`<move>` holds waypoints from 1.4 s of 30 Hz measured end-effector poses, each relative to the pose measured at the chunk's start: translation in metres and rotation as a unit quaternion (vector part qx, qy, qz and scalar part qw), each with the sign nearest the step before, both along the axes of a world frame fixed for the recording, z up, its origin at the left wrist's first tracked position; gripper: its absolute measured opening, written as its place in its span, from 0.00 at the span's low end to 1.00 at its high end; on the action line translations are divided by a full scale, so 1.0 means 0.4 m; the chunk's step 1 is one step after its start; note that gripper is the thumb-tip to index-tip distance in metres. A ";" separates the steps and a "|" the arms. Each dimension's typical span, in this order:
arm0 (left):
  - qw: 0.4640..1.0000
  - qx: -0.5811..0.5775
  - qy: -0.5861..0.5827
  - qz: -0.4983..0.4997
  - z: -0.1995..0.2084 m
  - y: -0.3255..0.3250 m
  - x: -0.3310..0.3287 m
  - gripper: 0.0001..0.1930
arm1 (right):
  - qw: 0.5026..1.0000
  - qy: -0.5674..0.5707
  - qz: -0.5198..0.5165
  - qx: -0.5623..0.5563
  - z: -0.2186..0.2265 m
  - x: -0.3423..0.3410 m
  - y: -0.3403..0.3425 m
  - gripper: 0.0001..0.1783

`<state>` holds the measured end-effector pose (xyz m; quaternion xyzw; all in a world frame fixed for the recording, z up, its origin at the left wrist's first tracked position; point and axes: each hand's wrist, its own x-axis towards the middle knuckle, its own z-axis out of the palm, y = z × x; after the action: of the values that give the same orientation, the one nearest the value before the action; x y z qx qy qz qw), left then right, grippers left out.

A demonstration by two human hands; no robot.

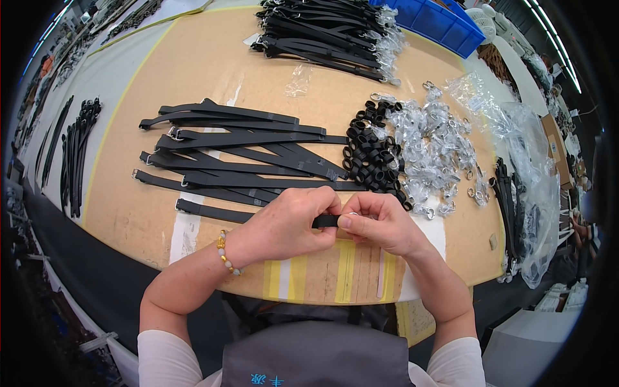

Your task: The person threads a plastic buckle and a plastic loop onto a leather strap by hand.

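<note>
— How are the hands set, and how is the held piece best handled?

— A black strap [326, 221] is pinched between thumb and forefinger by the left hand [290, 222], above the near part of the surface [145, 229]. Its right end is pinched by the right hand [387, 222], with the fingertips of both hands close together. What is covered by the right fingers cannot be told. The strap is probably best held flat and untwisted by the left hand, with finer adjustment made by the right fingertips.

— What is found around, and what is in the way?

— At far left, narrow straps [76, 151] are gathered. Buckled straps [238, 138] are laid beyond the left hand, loosely crossed, so one might be snagged by another's buckle. Black loops [374, 151] are heaped just beyond the right hand and could be scattered by a wide sweep. Against them, clear-wrapped metal rings [429, 138] are piled. The right edge is crowded by a crumpled plastic bag [532, 193].
</note>
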<state>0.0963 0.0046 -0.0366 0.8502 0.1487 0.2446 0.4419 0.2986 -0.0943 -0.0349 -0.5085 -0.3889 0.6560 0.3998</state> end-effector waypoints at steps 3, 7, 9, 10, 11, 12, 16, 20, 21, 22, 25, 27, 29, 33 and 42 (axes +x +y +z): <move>1.000 0.006 0.011 -0.003 -0.003 0.000 0.001 0.12 | 1.000 -0.013 -0.004 -0.004 -0.007 -0.003 -0.001 0.13; 1.000 0.020 0.018 -0.011 0.003 -0.002 0.001 0.12 | 0.999 -0.025 -0.002 0.025 -0.030 -0.008 -0.002 0.10; 1.000 -0.019 -0.022 -0.007 0.006 -0.009 0.005 0.15 | 0.999 -0.022 -0.009 0.034 -0.038 -0.018 -0.005 0.09; 1.000 -0.020 -0.022 -0.008 0.016 -0.008 0.004 0.15 | 0.998 -0.031 -0.012 0.061 -0.038 -0.024 -0.007 0.09; 0.997 -0.074 0.014 -0.023 0.033 -0.004 0.000 0.17 | 0.995 -0.039 -0.015 0.087 -0.038 -0.028 -0.010 0.08; 0.990 -0.127 0.050 -0.039 0.041 -0.001 -0.002 0.19 | 0.995 -0.039 -0.016 0.086 -0.038 -0.030 -0.012 0.08; 0.980 -0.191 0.029 -0.055 0.041 0.005 -0.011 0.20 | 0.997 0.005 -0.006 0.080 -0.004 -0.021 -0.011 0.11; 0.977 -0.207 0.019 -0.052 0.070 0.012 -0.023 0.18 | 0.995 0.061 0.073 -0.002 0.015 0.039 0.004 0.14; 0.978 -0.199 0.055 -0.045 0.076 0.014 -0.024 0.16 | 0.997 0.040 0.065 0.014 0.007 0.040 0.001 0.14; 0.978 -0.197 0.053 -0.046 0.070 0.017 -0.023 0.16 | 0.997 0.038 0.064 0.015 0.006 0.041 -0.002 0.14; 0.976 -0.161 0.100 -0.110 0.040 0.022 -0.017 0.10 | 0.987 -0.080 0.101 0.094 0.015 0.039 -0.005 0.14; 0.973 -0.149 0.121 -0.125 0.036 0.020 -0.021 0.11 | 0.975 -0.137 0.125 0.123 0.032 0.030 -0.002 0.15; 0.973 -0.132 0.115 -0.149 0.022 0.011 -0.019 0.12 | 0.974 -0.143 0.138 0.112 0.031 0.036 -0.007 0.15; 0.974 -0.176 0.057 -0.128 0.004 -0.034 -0.012 0.09 | 0.969 -0.128 0.189 0.093 0.035 0.059 -0.008 0.14; 0.943 -0.280 0.086 -0.156 0.017 -0.061 -0.013 0.13 | 0.958 -0.081 0.260 0.089 0.023 0.091 -0.002 0.11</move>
<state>0.0912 -0.0198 -0.0299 0.7228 0.1139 0.0472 0.6800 0.3349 -0.0951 -0.0256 -0.4035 -0.5953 0.6569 0.2264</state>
